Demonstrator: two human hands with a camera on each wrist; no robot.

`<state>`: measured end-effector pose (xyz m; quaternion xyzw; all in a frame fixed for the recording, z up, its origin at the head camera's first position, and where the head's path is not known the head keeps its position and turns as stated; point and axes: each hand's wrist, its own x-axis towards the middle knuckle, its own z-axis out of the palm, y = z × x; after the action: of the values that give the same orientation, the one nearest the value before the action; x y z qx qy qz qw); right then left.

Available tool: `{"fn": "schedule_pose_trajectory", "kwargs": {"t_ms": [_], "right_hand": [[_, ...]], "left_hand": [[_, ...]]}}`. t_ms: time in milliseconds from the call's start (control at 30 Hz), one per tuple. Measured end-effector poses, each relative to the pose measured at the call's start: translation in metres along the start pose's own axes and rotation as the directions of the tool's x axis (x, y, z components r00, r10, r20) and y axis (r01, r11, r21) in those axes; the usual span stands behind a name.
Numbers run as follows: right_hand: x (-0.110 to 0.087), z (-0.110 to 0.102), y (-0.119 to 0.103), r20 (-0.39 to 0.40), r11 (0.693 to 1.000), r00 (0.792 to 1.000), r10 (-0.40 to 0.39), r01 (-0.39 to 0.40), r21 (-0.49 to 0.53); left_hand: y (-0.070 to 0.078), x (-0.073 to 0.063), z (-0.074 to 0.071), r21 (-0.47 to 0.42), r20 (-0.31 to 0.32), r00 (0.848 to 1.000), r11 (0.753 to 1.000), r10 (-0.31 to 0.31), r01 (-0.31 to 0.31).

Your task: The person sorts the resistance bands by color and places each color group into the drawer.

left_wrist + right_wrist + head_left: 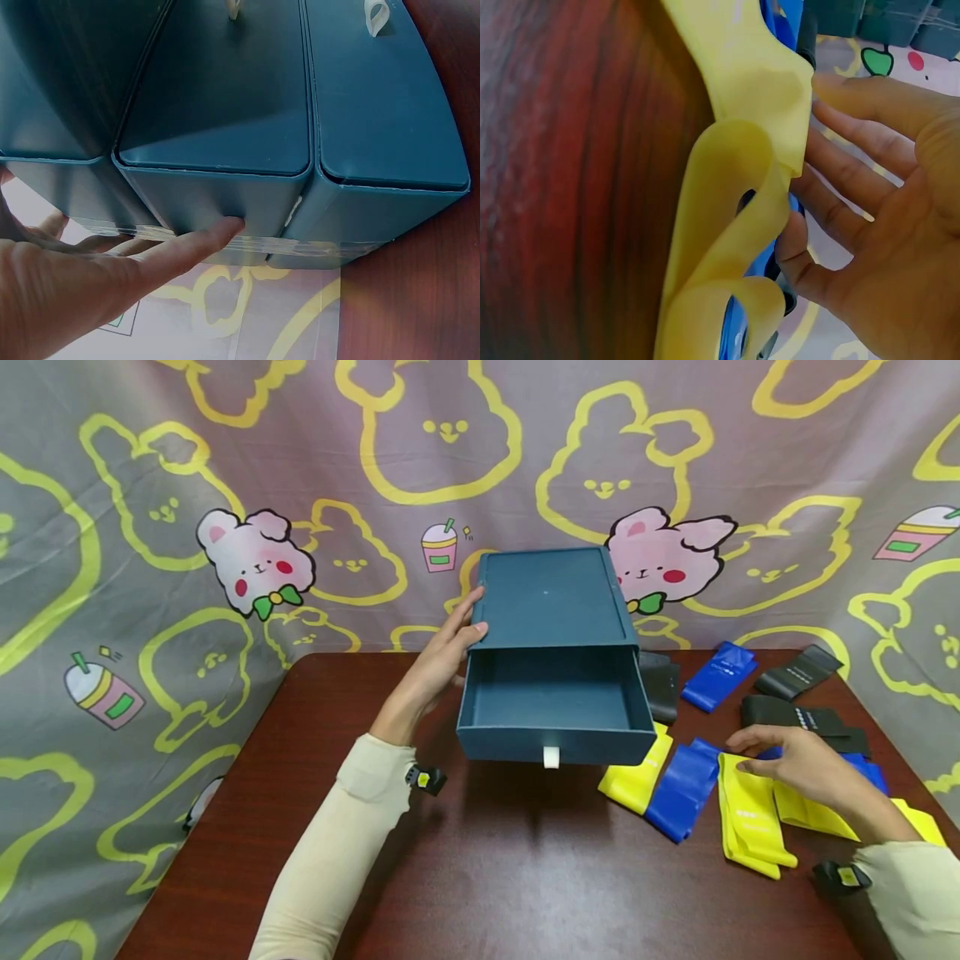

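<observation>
A dark blue drawer unit (551, 597) stands at the back of the table, its top drawer (555, 693) pulled out and bare inside, with a white pull tab (551, 757) on the front. My left hand (438, 664) rests along the unit's left side with fingers extended; in the left wrist view a fingertip (231, 225) touches the side of the middle section. Over at the right, my right hand (813, 768) hovers at a folded yellow elastic band (753, 827), fingers loosely bent. The right wrist view shows its fingers spread beside the looped yellow band (739, 202).
Several folded bands lie right of the unit: a blue one (682, 789) and a yellow one (633, 781) near the drawer, black ones (798, 672) and another blue one (720, 677) farther back. A patterned curtain (345, 460) hangs behind the brown table (480, 885).
</observation>
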<state>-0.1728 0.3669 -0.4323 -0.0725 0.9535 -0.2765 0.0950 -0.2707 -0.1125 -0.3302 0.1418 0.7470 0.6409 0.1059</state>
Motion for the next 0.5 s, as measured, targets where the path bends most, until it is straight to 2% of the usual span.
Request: {"fn": "schedule_pose_trajectory", "kwargs": {"t_ms": [167,500], "right_hand": [[0.0026,0.0013,0.0021,0.023,1.0,0.999,-0.026,0.026,-0.005],[0.0047,0.0024,0.0026,0.015,0.997,0.998,-0.055,0.056,-0.053]], "left_hand": [[0.0002,0.0003,0.0005,0.003,0.0,1.0,1.0,-0.003,0.003],[0.0005,-0.001,-0.0001,0.007,-0.002,1.0,1.0,-0.008,0.008]]}}
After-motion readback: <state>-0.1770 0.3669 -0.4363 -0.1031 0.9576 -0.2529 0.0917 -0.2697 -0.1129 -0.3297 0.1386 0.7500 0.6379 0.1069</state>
